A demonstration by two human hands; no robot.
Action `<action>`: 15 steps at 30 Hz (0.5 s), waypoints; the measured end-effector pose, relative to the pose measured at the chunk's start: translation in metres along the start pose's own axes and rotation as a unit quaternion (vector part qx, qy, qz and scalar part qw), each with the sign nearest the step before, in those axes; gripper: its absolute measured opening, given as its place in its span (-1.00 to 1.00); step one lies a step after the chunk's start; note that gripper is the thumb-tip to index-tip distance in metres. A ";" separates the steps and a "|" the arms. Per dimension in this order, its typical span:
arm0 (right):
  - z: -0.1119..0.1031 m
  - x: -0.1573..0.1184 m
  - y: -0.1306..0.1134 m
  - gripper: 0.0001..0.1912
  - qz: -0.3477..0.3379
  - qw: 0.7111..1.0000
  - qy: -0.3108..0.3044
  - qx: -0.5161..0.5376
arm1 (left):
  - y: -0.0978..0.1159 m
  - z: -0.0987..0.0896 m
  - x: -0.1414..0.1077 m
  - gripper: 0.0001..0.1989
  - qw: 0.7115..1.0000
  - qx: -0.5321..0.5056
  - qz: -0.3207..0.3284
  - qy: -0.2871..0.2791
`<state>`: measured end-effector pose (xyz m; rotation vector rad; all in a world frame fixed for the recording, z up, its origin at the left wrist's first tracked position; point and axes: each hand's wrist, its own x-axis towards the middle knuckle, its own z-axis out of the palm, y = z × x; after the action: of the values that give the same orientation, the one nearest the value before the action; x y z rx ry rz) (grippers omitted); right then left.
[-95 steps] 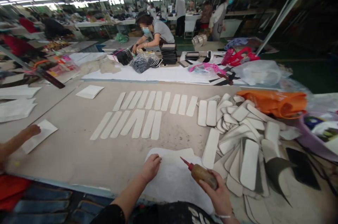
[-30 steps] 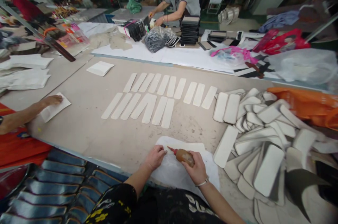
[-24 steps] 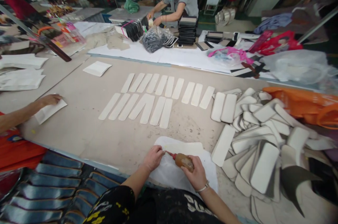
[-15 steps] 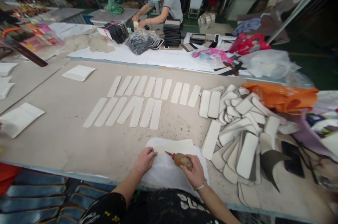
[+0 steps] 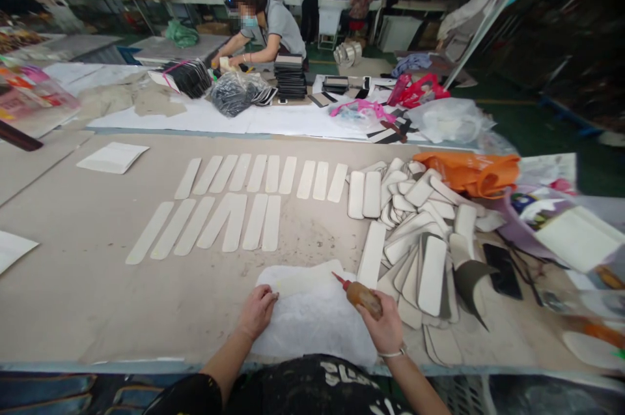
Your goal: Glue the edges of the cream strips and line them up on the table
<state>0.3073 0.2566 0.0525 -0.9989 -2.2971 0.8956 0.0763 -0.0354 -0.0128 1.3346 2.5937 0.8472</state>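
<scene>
In my right hand (image 5: 385, 327) is a squeeze glue bottle (image 5: 364, 300), amber-brown with a thin red nozzle. It is tilted, and the nozzle tip points at the right end of a pale, rounded strip (image 5: 305, 281). That strip lies on a crumpled white sheet (image 5: 317, 324) near the table's front edge. My left hand (image 5: 258, 312) is closed, its fingertips pinched at the strip's left end. Beyond the sheet, several similar strips (image 5: 234, 223) lie in two rows. A heap of pale, dark-edged pieces (image 5: 432, 275) sits right of my right hand.
A phone (image 5: 502, 270) and a purple basin (image 5: 522, 223) stand at the right, with an orange bag (image 5: 469, 172) behind the heap. A white packet (image 5: 113, 158) lies at the left. Across the table, a person (image 5: 273, 24) in grey works beside stacked dark pieces (image 5: 290, 76).
My right hand has moved the glue bottle rightward along the strip, from near my left fingers to its right end. My left hand stays at the left end. The camera view has shifted.
</scene>
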 end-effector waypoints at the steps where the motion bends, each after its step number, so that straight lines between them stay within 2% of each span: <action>1: 0.006 -0.001 -0.010 -0.56 -0.008 1.000 -0.014 0.020 | 0.000 0.000 0.000 -0.73 1.000 -0.002 -0.003 -0.002; 5: 0.038 -0.007 -0.054 -0.61 -0.023 0.991 -0.102 0.087 | -0.001 -0.001 0.000 -0.71 1.000 -0.010 -0.015 -0.013; 8: 0.056 -0.009 -0.074 -0.63 -0.026 0.984 -0.143 0.098 | -0.003 -0.001 -0.001 -0.71 0.999 -0.016 -0.021 -0.023; 11: 0.058 -0.005 -0.069 -0.65 -0.024 0.984 -0.149 0.091 | -0.004 -0.001 -0.001 -0.70 0.999 -0.024 -0.031 -0.026; 15: 0.036 0.007 -0.032 -0.63 0.006 0.995 -0.090 0.039 | -0.004 0.000 -0.001 -0.69 0.999 -0.037 -0.019 -0.006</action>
<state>0.2655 0.2317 0.0520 -0.9333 -2.3847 1.1107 0.0741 -0.0381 -0.0144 1.2635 2.5439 0.9159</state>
